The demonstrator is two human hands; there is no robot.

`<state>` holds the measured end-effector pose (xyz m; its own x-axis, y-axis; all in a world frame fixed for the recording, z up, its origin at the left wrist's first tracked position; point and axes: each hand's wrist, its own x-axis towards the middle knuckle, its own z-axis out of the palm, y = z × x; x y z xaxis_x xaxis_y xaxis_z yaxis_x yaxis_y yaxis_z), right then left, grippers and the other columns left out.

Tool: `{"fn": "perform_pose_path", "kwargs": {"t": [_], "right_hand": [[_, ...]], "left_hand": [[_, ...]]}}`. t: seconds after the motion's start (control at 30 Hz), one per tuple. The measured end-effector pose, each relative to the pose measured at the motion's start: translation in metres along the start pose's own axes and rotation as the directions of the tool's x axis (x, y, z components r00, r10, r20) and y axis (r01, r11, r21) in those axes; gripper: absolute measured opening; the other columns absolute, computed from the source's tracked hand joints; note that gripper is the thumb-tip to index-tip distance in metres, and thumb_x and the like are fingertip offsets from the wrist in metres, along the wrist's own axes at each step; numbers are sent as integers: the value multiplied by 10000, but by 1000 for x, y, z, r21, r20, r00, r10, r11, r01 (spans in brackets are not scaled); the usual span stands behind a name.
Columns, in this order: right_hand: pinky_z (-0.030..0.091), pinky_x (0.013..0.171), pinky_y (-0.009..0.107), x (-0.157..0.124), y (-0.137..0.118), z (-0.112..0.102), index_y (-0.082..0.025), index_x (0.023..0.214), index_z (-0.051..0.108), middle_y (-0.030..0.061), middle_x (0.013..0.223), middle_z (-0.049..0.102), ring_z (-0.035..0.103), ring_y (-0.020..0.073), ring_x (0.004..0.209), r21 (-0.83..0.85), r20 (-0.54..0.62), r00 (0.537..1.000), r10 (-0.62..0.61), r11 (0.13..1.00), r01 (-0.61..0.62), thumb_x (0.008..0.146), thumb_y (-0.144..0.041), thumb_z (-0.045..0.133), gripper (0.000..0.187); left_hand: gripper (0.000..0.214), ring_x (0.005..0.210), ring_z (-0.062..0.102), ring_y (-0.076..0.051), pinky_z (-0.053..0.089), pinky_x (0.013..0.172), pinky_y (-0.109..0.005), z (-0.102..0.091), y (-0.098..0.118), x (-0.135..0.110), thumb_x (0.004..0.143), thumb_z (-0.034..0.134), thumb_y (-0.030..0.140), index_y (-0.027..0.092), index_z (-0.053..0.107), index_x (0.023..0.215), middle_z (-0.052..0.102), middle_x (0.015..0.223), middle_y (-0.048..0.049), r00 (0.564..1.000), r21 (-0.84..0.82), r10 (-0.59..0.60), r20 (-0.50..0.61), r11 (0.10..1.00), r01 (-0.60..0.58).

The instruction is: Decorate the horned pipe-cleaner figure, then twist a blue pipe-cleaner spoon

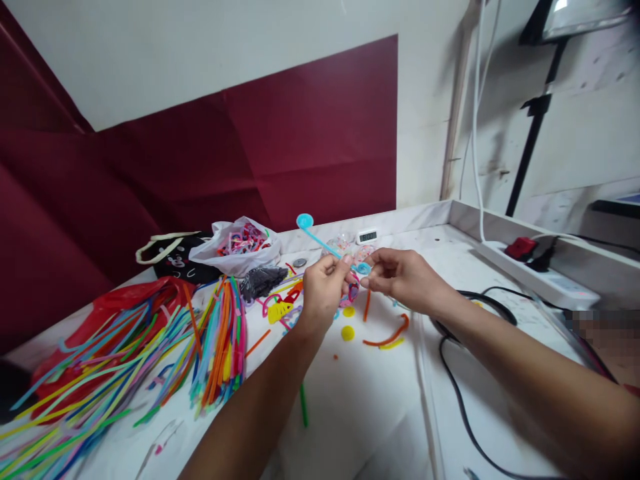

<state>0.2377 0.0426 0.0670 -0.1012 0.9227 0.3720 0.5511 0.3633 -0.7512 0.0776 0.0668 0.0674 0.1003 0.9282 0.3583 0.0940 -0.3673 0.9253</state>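
A light-blue pipe cleaner (pixel 320 239) with a coiled disc at each end is held above the table. My left hand (pixel 324 287) pinches its straight stem, with the far coil sticking out up and to the left. At the near coil, my right hand (pixel 404 277) has thumb and fingers closed on the disc's edge. Below the hands lie yellow round pieces (pixel 347 333), a curved orange pipe cleaner (pixel 387 335) and a yellow shape (pixel 279 311). Small pink and purple pieces are partly hidden behind my left hand.
Bundled pipe cleaners (pixel 220 347) and a red plastic bag (pixel 115 307) cover the left side. Behind them are a white bag (pixel 240 247) of small parts and a black pouch (pixel 183 260). A power strip (pixel 543 275) and black cables (pixel 457 400) lie on the right, near a small digital timer (pixel 367 237).
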Motion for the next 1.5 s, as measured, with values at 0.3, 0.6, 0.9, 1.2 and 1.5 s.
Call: {"fn": "perform_pose_path", "kwargs": {"t": [0.3, 0.6, 0.9, 1.2, 1.5], "right_hand": [[472, 573, 274, -1, -2, 13, -167, 792, 651, 18, 650, 672, 616, 158, 620, 407, -78, 995, 60, 913, -24, 744, -429, 724, 277], [467, 559, 270, -2, -1, 13, -162, 792, 683, 41, 674, 694, 615, 160, 614, 381, -121, 991, 49, 924, 1, 765, -502, 707, 342], [470, 586, 265, -1, 4, 12, -181, 773, 685, 29, 694, 700, 633, 163, 651, 246, -130, 991, 9, 969, 23, 834, -396, 626, 231], [446, 576, 260, -4, -1, 7, -193, 724, 671, 21, 679, 698, 622, 155, 631, 56, -91, 996, 15, 998, -10, 841, -346, 570, 218], [410, 556, 257, -5, -5, -1, -199, 734, 700, 18, 627, 685, 600, 151, 590, -155, -28, 999, -28, 988, 24, 837, -297, 562, 198]], "left_hand": [[335, 392, 422, -37, 306, 425, -173, 4, -1, 1, 829, 629, 360, 146, 543, 586, 496, 455, 39, 995, -240, -93, 42, 966, 100], [343, 379, 412, -35, 294, 406, -171, 5, -4, 0, 822, 642, 392, 146, 552, 600, 513, 466, 35, 995, -202, -90, 38, 975, 96], [338, 395, 414, -46, 328, 424, -182, 4, -2, 0, 826, 625, 384, 158, 532, 591, 505, 461, 47, 999, -93, -19, -28, 996, 17], [360, 436, 466, -78, 381, 487, -206, 0, -3, -1, 862, 584, 395, 182, 527, 577, 523, 481, 47, 991, 167, 132, -5, 978, -129], [381, 508, 443, -100, 344, 562, -238, -2, -1, -5, 898, 545, 334, 185, 481, 553, 484, 502, 40, 920, 444, 382, 87, 812, -379]]}}
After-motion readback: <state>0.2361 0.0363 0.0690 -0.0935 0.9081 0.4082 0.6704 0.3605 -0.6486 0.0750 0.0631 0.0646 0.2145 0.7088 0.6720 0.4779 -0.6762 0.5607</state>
